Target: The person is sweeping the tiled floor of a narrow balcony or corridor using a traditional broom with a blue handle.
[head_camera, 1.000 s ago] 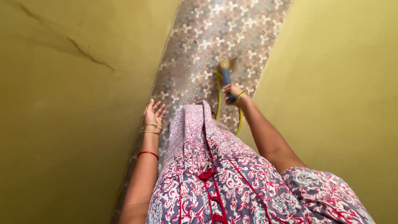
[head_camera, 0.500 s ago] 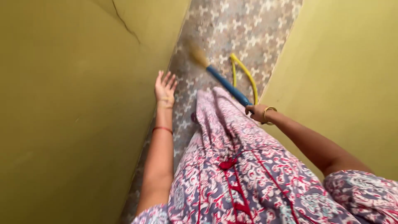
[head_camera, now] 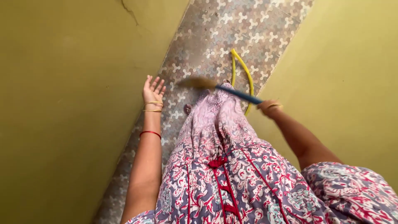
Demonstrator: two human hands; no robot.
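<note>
Broom in right hand, left hand apart

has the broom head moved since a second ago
Yes. The broom head has swung left across the patterned floor, from near the yellow hose toward the left wall. The right hand holds its blue handle.

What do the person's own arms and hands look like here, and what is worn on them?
Both forearms are bare. The left hand has two thin gold bangles at the wrist and a red thread band further up. The right hand wears a gold bangle, blurred. Short patterned sleeves in grey-purple, red and white.
</note>
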